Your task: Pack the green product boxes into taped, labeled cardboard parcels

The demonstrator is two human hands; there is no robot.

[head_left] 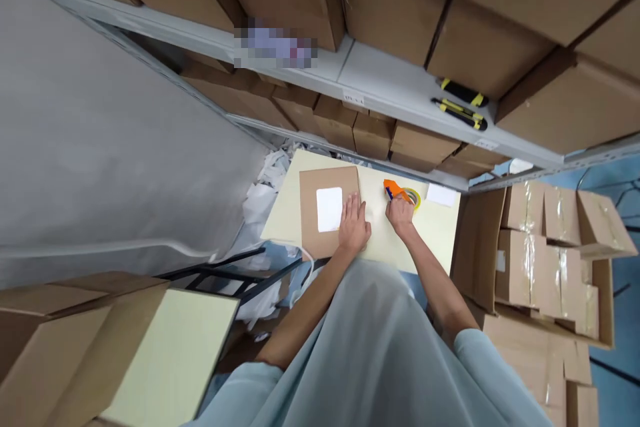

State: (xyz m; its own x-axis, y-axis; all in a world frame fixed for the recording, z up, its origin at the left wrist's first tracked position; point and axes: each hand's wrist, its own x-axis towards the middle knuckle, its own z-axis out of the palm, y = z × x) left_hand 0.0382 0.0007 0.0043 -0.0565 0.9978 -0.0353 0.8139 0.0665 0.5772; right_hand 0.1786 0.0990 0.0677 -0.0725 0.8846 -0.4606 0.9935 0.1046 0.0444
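A flat brown cardboard box [310, 213] with a white label [329, 208] lies on the pale yellow table [380, 240]. My left hand [354, 223] rests on the right part of the box, its fingers stretched out over the label's right edge. To the right of the box, my right hand [400, 213] is closed round an orange tape dispenser [395, 189] with a roll of yellowish tape. The dispenser is apart from the box and over the table. A white paper [441, 195] lies at the table's right back.
Shelves [390, 80] with cardboard boxes rise behind the table; two yellow-black cutters [460, 113] lie on one. Small taped boxes [527, 267] fill a large carton at right. Crumpled paper [260, 203] is at left, above a second table [175, 347].
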